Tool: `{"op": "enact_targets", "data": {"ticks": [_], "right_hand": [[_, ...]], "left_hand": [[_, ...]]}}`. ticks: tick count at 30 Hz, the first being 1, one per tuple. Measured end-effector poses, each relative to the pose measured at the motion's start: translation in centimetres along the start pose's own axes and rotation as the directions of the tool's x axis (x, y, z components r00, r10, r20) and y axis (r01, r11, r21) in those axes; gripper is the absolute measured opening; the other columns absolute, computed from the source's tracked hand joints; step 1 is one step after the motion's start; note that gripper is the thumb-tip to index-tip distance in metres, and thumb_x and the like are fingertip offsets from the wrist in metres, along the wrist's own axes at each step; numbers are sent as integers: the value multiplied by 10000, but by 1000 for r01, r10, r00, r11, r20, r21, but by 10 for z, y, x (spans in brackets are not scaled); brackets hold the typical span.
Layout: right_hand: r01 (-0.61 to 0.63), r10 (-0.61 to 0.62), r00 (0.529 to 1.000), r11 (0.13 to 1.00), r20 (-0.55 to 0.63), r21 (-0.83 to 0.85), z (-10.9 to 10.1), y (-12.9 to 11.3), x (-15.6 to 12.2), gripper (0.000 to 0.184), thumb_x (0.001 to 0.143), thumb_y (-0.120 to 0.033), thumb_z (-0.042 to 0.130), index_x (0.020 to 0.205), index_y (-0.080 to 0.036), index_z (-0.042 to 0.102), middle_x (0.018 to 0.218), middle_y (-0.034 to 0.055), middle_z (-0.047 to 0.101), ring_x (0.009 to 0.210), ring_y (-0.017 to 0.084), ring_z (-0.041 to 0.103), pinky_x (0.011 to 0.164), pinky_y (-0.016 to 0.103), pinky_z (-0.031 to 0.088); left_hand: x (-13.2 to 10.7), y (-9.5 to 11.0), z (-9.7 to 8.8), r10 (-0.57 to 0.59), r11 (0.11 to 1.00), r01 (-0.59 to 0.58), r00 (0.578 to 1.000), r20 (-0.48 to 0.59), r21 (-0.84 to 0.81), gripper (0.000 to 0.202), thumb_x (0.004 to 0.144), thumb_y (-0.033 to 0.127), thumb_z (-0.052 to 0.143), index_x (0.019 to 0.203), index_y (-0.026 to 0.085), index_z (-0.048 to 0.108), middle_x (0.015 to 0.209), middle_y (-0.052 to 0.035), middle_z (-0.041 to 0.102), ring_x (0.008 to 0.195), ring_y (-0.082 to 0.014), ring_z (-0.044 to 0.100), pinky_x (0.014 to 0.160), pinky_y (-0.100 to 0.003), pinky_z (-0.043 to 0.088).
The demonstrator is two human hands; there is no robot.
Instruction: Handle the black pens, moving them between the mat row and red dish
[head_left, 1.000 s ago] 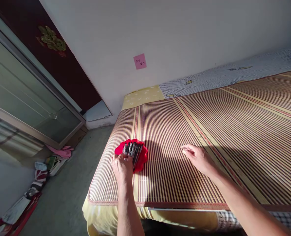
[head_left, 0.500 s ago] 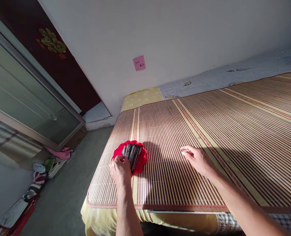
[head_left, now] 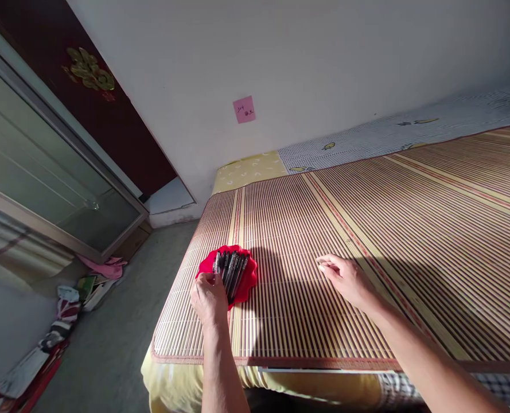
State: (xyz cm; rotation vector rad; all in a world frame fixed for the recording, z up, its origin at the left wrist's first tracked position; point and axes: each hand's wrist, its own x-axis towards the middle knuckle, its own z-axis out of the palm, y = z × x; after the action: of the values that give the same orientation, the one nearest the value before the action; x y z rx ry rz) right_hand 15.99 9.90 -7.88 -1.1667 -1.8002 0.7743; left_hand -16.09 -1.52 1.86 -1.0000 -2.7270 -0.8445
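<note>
White wall [head_left: 323, 57], pink note [head_left: 244, 109], sunlit bamboo mat [head_left: 409, 229], grey floor [head_left: 121, 344]

A red dish [head_left: 249, 279] holds dark grey and black pens [head_left: 232, 268]. The bamboo mat [head_left: 366, 229] is striped tan and brown with reddish bands. Far beyond it lie a yellow sheet [head_left: 250, 167] and a grey checked cloth [head_left: 409, 129] with yellow motifs. A pink note [head_left: 244, 109] marks the white wall [head_left: 323, 63].
</note>
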Motion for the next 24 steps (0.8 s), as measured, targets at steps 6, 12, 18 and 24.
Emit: {"op": "enact_targets", "data": {"ticks": [6, 12, 18, 24], "right_hand": [[-5, 5, 1000, 1000, 18, 16, 1, 3, 0, 296, 927, -431, 548, 1038, -214, 716, 915, 84, 789, 802, 239, 752, 713, 346, 576], [-15, 15, 1000, 1000, 5, 13, 1, 2, 0, 288, 924, -415, 546, 1031, -210, 718, 908, 87, 790, 806, 242, 755, 722, 349, 582], [-7, 7, 1000, 1000, 5, -11, -1, -3, 0, 267, 917, -399, 556, 1012, -216, 725, 888, 84, 795, 784, 241, 759, 681, 329, 580], [2, -2, 1000, 1000, 3, -1, -2, -8, -1, 276, 928, -392, 546, 1020, -206, 729, 902, 98, 799, 772, 236, 760, 684, 329, 594]], "left_hand": [[1, -1, 0, 37, 999, -37, 999, 34, -6, 159, 905, 305, 630, 842, 190, 720, 913, -112, 762, 930, -309, 696, 838, -393, 475], [0, 0, 1, 36, 999, -36, 999, 13, -6, 132, 892, 311, 668, 915, 186, 702, 970, -106, 724, 950, -292, 676, 838, -377, 479], [-1, -1, 3, 48, 999, -48, 999, 22, -3, 140, 932, 315, 635, 918, 186, 686, 972, -109, 712, 984, -297, 664, 865, -381, 475], [-3, -1, 1, 55, 998, -55, 998, -12, -32, 160, 939, 336, 632, 1001, 195, 672, 958, -81, 705, 974, -284, 651, 855, -377, 471]]}}
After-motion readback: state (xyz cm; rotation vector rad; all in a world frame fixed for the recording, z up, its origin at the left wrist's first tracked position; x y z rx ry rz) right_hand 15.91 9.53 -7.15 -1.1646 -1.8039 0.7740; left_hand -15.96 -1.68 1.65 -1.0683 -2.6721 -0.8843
